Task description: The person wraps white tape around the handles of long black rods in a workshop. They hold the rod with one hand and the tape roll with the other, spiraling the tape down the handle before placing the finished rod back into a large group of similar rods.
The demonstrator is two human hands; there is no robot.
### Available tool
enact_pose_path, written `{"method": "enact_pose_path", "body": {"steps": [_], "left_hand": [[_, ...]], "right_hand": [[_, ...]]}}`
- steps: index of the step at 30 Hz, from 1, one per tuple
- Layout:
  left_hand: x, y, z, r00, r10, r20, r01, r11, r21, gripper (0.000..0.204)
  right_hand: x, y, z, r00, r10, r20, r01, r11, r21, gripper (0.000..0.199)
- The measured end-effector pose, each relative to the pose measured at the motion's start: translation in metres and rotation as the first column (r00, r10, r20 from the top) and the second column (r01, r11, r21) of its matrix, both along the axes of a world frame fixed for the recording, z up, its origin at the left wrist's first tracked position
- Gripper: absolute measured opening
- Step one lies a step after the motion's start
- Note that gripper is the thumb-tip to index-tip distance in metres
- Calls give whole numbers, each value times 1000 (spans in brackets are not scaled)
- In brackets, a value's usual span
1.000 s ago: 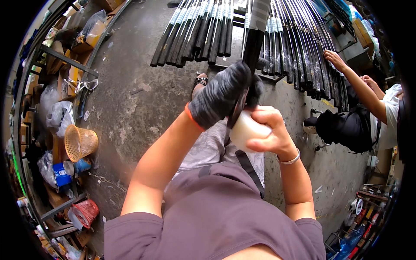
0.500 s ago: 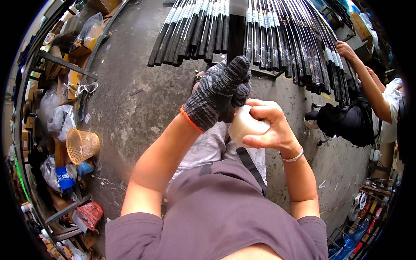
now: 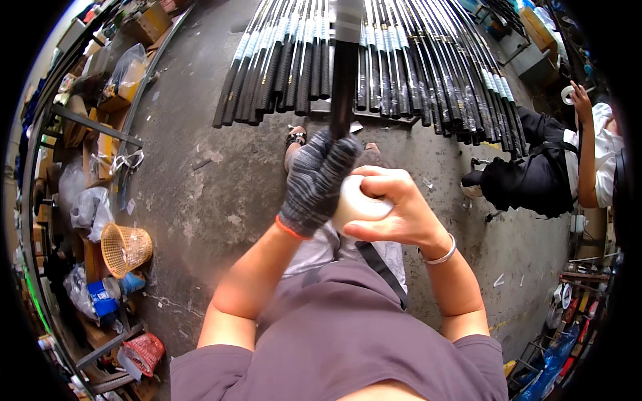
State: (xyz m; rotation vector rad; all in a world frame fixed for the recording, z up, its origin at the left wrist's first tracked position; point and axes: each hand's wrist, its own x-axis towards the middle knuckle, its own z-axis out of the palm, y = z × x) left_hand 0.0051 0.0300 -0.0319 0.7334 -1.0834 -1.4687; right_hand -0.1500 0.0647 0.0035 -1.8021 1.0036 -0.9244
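Observation:
My left hand (image 3: pixel 315 184), in a grey-and-black knitted glove with an orange cuff, is wrapped round the butt of a thick black rod (image 3: pixel 344 90). That rod points away from me, over the middle of the rack, and its far part is blurred. In my bare right hand (image 3: pixel 400 204) is a wide roll of clear packing tape (image 3: pixel 356 206), fingers over its rim and thumb along its near side. The roll sits right beside the gloved fingers. Whether a strip of tape reaches the rod cannot be seen.
Beyond my hands, several black-handled rods (image 3: pixel 294 77) lie side by side on a rack. At the right, a person in a white top (image 3: pixel 605 160) holds another tape roll (image 3: pixel 568 95). Shelving with boxes and a yellow basket (image 3: pixel 126 250) lines the left; a red basket (image 3: pixel 142 354) stands nearer.
Both my hands have come closer to my body and slightly left, and more of the black rod shows. The other person's hand has drawn back from the rods and shows a tape roll.

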Motion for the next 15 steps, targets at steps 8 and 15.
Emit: {"method": "enact_pose_path", "body": {"steps": [8, 15], "left_hand": [[10, -11, -12, 974, 139, 179, -104, 976, -189, 19], [14, 1, 12, 993, 72, 98, -53, 982, -181, 31]], "right_hand": [[9, 4, -5, 1000, -16, -24, 12, 990, -139, 47], [-1, 0, 1, 999, 36, -13, -37, 997, -68, 30]]}}
